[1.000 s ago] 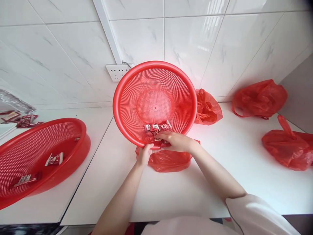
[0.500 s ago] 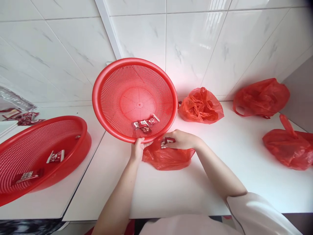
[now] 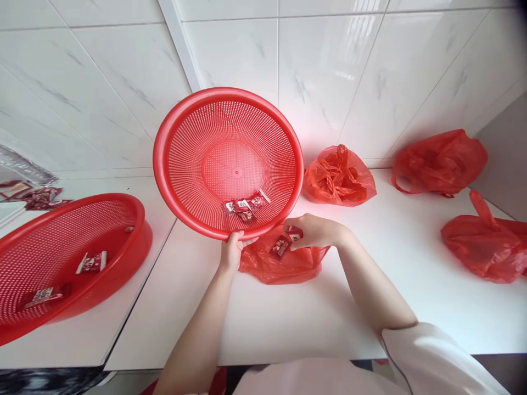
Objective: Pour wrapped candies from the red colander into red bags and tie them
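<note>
My left hand (image 3: 233, 251) is closed on the lower rim of a red perforated plastic basket (image 3: 189, 214). The basket leans steeply, its opening towards me, and several small wrapped packets (image 3: 246, 206) lie in its lower part. Below the rim, a red plastic bag (image 3: 284, 269) sits on the counter with its mouth facing up. My right hand (image 3: 315, 230) is over the bag's mouth, fingers closed on a small red packet (image 3: 293, 233). Beside those fingertips, a dark red packet (image 3: 280, 247) shows at the bag's mouth; whether the fingers touch it, I cannot tell.
A second red basket (image 3: 123, 269) at left holds a few packets. More packets (image 3: 43, 197) lie behind it. Along the right stand red plastic bags: one bunched (image 3: 341, 178) by the wall, one (image 3: 442, 162) farther right, another (image 3: 486, 247) nearer me. A tiled wall (image 3: 321, 77) rises behind the white counter (image 3: 370, 329).
My right hand has lifted and shifted slightly right over the bag. A dark red packet now shows apart from the one in my fingers. The leaning basket has risen a little.
</note>
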Demonstrator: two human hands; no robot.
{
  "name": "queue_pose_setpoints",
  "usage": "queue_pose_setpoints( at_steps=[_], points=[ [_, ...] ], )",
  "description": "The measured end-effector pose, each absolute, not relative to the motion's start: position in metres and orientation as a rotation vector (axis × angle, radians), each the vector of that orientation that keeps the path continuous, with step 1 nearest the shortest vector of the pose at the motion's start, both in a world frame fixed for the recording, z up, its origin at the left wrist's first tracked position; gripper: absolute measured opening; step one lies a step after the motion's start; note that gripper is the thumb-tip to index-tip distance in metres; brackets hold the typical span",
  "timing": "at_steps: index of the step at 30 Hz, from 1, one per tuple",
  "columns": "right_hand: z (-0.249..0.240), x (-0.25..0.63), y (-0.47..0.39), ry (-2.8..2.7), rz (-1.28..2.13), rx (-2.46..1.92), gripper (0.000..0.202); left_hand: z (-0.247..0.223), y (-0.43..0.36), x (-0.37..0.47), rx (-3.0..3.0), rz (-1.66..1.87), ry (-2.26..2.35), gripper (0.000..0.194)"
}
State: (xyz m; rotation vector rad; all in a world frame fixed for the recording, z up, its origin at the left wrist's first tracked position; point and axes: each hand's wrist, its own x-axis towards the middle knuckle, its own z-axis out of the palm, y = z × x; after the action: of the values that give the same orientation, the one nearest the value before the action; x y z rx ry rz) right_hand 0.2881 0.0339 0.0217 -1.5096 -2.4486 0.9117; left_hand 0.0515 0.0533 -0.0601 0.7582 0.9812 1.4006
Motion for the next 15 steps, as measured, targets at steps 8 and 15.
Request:
queue_pose_setpoints(
  at_steps=[8,15],
  points=[
    [0.022,0.284,0.035,-2.141,0.754,-1.311,0.01,-0.063,0.05,0.055,0.769,1.343,0.971,0.028],
    [0.001,0.264,0.045,-2.215,0.448,-1.179,0.047,-0.065,0.036,0.067,0.818,1.18,0.929,0.035]
  ],
)
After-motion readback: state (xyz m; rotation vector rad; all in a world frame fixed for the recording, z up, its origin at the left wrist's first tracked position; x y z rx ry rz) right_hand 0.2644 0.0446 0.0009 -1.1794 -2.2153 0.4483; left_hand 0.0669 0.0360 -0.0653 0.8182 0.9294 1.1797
